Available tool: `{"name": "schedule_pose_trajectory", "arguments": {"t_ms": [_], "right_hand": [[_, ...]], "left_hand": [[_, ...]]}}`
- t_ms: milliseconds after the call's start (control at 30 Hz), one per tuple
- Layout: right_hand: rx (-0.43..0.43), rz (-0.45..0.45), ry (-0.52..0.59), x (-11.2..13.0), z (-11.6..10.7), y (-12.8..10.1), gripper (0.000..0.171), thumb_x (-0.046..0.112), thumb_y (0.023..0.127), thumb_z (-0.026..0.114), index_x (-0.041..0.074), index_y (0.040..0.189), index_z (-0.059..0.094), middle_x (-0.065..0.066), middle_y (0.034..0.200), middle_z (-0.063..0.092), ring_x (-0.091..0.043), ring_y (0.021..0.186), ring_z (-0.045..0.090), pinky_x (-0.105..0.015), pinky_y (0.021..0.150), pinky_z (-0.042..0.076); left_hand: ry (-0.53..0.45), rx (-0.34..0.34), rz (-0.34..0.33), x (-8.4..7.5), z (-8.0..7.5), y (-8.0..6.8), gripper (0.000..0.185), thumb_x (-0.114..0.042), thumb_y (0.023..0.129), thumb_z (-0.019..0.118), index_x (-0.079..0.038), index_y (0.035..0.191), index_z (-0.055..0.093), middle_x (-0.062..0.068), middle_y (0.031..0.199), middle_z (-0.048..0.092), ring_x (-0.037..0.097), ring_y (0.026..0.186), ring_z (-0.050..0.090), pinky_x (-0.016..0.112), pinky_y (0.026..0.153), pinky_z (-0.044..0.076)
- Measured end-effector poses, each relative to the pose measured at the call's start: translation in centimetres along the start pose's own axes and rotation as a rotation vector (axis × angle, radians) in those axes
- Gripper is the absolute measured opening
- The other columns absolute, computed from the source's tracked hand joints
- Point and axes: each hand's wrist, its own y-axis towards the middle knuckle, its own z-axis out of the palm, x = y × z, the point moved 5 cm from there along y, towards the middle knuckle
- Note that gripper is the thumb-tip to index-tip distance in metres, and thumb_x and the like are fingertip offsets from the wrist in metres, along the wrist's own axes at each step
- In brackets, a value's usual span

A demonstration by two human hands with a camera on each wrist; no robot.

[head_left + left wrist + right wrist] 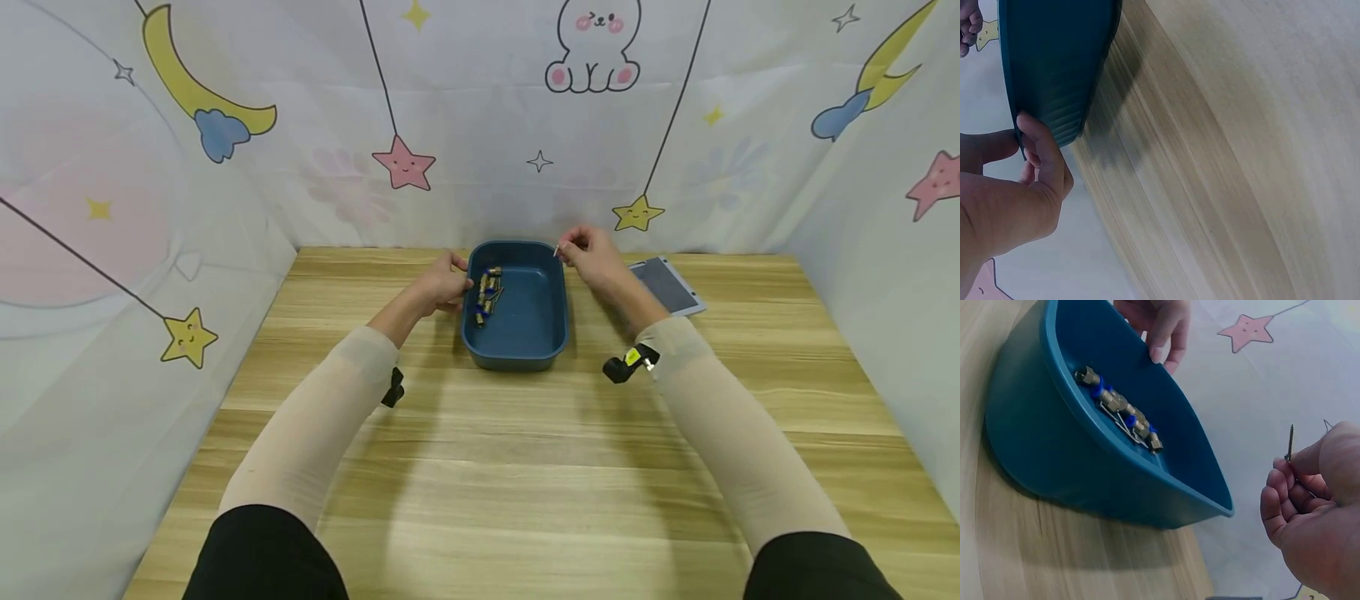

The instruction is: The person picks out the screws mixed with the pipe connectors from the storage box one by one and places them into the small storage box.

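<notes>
Currently left hand (438, 287) grips the blue tray's (551, 333) left rim on the desk (480, 467); right hand (592, 254) fingers pinch a small screw (1289, 442) above the tray's right far corner; brass fittings (487, 293) lie inside.

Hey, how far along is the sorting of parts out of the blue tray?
One screw is out, pinched in the right hand beside the blue tray. The left hand grips the tray's rim. A cluster of brass fittings and thin screws is left inside, so most seems left.
</notes>
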Motion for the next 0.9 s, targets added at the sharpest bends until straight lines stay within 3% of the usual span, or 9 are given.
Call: {"name": "schedule_pose_trajectory", "arguments": {"t_ms": [167, 367, 733, 900], "right_hand": [[-0.014, -0.002, -0.028, 0.0, -1.4, -0.4, 0.018, 0.009, 0.112, 0.05, -0.006, 0.109, 0.059, -0.017, 0.104, 0.064, -0.016, 0.088, 0.06, -0.021, 0.077, 0.052], [-0.009, 0.033, 0.01, -0.5, -2.9, -0.8, 0.02, 0.015, 0.114, 0.05, -0.004, 0.112, 0.057, -0.007, 0.102, 0.061, -0.016, 0.09, 0.058, -0.022, 0.078, 0.052], [-0.056, 0.079, 0.024, -1.6, -5.5, -1.7, 0.022, 0.019, 0.114, 0.05, -0.002, 0.117, 0.057, -0.008, 0.108, 0.06, -0.015, 0.094, 0.058, -0.021, 0.077, 0.052], [-0.081, 0.072, 0.014, -2.4, -6.8, -2.2, 0.022, 0.018, 0.114, 0.05, -0.003, 0.118, 0.056, -0.007, 0.107, 0.06, -0.013, 0.094, 0.059, -0.027, 0.086, 0.055]], "left_hand": [[0.008, -0.001, 0.003, -0.1, 0.0, -0.1, 0.034, -0.004, 0.11, 0.052, -0.009, 0.14, 0.036, 0.016, 0.132, 0.052, 0.027, 0.114, 0.055, 0.052, 0.099, 0.055], [0.011, -0.002, 0.008, -0.2, -0.1, -0.1, 0.034, -0.004, 0.11, 0.052, -0.009, 0.14, 0.036, 0.015, 0.131, 0.052, 0.027, 0.114, 0.056, 0.051, 0.098, 0.056], [0.007, 0.005, 0.002, -0.1, -0.1, -0.1, 0.034, -0.005, 0.11, 0.052, -0.009, 0.14, 0.036, 0.016, 0.135, 0.052, 0.028, 0.118, 0.056, 0.052, 0.098, 0.055], [0.006, 0.003, 0.001, -0.1, -0.1, 0.1, 0.034, -0.005, 0.11, 0.052, -0.009, 0.14, 0.036, 0.016, 0.136, 0.052, 0.028, 0.118, 0.056, 0.052, 0.1, 0.055]]}}
